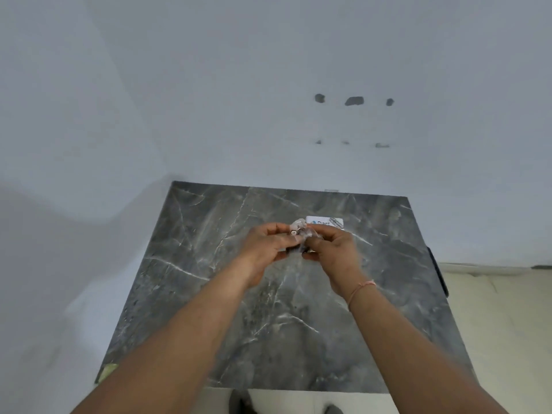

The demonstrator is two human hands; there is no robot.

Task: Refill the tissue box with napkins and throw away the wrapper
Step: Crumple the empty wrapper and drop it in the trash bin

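Observation:
Both hands meet above the middle of a grey marble table [209, 264]. My left hand [265, 249] and my right hand [331, 252] pinch a small crumpled clear plastic wrapper [300, 231] between their fingertips. Just behind the hands lies a white box or pack with blue print [324, 221], mostly hidden by my right hand; I cannot tell whether it is the tissue box. A thin pink band circles my right wrist.
The table stands in a corner against white walls [268, 85]. A dark object [439, 270] hangs at the table's right edge. Pale floor [501, 324] lies to the right. My feet show below the front edge.

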